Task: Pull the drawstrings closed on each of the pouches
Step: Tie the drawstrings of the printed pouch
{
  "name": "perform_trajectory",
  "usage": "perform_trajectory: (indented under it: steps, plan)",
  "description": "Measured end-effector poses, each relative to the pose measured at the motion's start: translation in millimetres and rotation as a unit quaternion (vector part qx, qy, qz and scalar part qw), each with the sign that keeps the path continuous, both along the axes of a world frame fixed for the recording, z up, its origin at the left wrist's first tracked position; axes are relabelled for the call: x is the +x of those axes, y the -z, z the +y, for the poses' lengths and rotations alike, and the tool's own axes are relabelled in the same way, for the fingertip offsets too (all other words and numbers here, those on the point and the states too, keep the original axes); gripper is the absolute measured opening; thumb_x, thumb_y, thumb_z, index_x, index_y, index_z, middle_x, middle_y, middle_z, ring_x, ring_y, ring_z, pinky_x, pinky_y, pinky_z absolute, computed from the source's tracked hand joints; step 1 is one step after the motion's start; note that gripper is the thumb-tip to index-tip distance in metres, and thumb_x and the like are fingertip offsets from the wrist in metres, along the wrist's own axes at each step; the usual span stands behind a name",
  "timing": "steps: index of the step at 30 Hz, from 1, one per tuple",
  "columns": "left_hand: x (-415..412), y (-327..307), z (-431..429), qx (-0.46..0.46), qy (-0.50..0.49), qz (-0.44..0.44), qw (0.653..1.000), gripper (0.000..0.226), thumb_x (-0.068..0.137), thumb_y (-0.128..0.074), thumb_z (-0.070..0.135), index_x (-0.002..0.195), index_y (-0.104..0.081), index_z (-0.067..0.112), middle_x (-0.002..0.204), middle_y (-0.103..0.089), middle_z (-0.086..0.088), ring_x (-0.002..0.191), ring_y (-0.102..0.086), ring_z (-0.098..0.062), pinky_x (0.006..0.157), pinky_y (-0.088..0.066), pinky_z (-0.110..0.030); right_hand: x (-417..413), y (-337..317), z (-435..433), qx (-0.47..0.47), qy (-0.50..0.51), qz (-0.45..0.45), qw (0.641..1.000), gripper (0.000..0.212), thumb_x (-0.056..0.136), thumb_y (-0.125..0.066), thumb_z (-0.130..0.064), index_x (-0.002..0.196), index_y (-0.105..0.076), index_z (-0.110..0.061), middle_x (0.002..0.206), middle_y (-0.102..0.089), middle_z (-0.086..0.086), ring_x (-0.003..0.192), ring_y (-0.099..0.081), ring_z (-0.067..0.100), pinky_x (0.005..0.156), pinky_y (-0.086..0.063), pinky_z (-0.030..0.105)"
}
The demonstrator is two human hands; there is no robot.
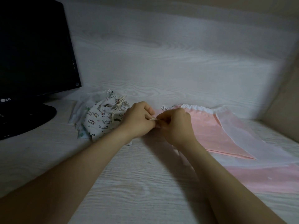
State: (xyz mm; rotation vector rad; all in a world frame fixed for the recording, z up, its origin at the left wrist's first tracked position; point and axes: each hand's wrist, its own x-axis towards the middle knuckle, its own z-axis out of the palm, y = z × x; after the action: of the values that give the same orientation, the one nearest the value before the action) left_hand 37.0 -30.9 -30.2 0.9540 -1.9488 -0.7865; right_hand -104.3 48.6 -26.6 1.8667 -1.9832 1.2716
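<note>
A white pouch with small cartoon animals [103,119] lies at centre left, its cream cord bunched at its gathered top. My left hand [139,119] and my right hand [175,124] meet just right of it, fingers curled, pinching a thin cream drawstring [152,119] between them. What the string belongs to is hidden under my hands. A pink pouch [208,131] with a gathered white top lies flat to the right, partly under my right hand. A sheer white pouch [239,126] overlaps its right side.
A black monitor [35,50] on a round base stands at the far left. Several flat pale pouches [80,113] lie stacked under the printed one. A white wood-grain wall rises behind the desk [137,183]. More pink fabric [267,178] lies at the right.
</note>
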Motion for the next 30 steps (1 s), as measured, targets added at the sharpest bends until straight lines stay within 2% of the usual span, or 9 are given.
perform_trajectory:
  steps: [3,7,10,13,19,27,30]
  plan:
    - [1.7,-2.6,4.1,-0.078,-0.010,-0.007,0.997,0.024,0.079,-0.083,0.012,0.085,-0.065,0.026,0.075,-0.076,0.009,0.075,-0.072,-0.006,0.075,-0.062,-0.037,2.0,-3.5,4.0,-0.003,-0.013,-0.018,1.000,0.008,0.082,-0.077,-0.011,0.082,-0.083,-0.016,0.063,-0.072,-0.001,0.058,-0.063,0.014,0.052,-0.038,0.011]
    - [3.7,-3.8,8.2,-0.128,0.004,0.001,0.992,0.024,0.082,-0.082,0.006,0.083,-0.065,0.024,0.073,-0.075,0.008,0.068,-0.071,-0.006,0.069,-0.062,-0.036,2.9,-5.8,5.7,-0.008,-0.015,-0.014,1.000,0.014,0.079,-0.074,-0.008,0.079,-0.083,-0.019,0.062,-0.072,-0.005,0.062,-0.065,0.012,0.053,-0.039,0.010]
    - [3.4,-5.7,13.2,-0.159,0.000,0.013,0.987,0.023,0.081,-0.081,0.007,0.083,-0.065,0.024,0.073,-0.074,0.009,0.068,-0.070,-0.004,0.069,-0.061,-0.035,4.8,-7.6,7.2,-0.029,-0.013,-0.019,0.999,0.020,0.077,-0.071,-0.003,0.077,-0.082,-0.020,0.058,-0.069,-0.010,0.065,-0.066,0.010,0.056,-0.045,0.014]
    - [3.8,-8.4,18.2,-0.181,-0.010,0.022,0.983,0.024,0.075,-0.081,0.007,0.082,-0.065,0.023,0.070,-0.073,0.011,0.070,-0.070,-0.003,0.070,-0.059,-0.033,6.6,-8.7,8.2,-0.038,-0.013,-0.032,0.999,0.020,0.075,-0.069,-0.003,0.076,-0.081,-0.020,0.060,-0.072,-0.008,0.059,-0.066,0.009,0.060,-0.051,0.026]
    - [4.4,-10.7,22.9,-0.183,-0.004,0.059,0.981,0.021,0.073,-0.083,0.003,0.080,-0.071,0.018,0.067,-0.074,0.009,0.062,-0.071,-0.002,0.062,-0.062,-0.034,7.3,-10.3,8.7,-0.051,-0.003,-0.053,0.997,0.017,0.075,-0.072,-0.006,0.078,-0.081,-0.020,0.064,-0.072,-0.007,0.060,-0.066,0.009,0.063,-0.054,0.034]
    - [4.1,-5.6,12.8,-0.153,0.014,0.093,0.984,0.020,0.080,-0.086,0.001,0.085,-0.076,0.017,0.075,-0.075,0.004,0.066,-0.075,-0.011,0.060,-0.065,-0.041,7.6,-10.3,9.0,-0.049,-0.005,-0.076,0.996,0.015,0.076,-0.069,-0.010,0.077,-0.081,-0.019,0.062,-0.073,-0.003,0.059,-0.068,0.013,0.063,-0.056,0.037]
    - [1.9,-1.3,10.9,-0.159,0.030,0.066,0.985,0.018,0.082,-0.087,0.006,0.089,-0.076,0.019,0.076,-0.074,0.005,0.071,-0.075,-0.009,0.068,-0.066,-0.040,6.3,-8.9,8.7,-0.043,0.018,-0.066,0.997,0.015,0.073,-0.069,-0.008,0.073,-0.081,-0.018,0.062,-0.072,0.000,0.059,-0.066,0.016,0.061,-0.054,0.037]
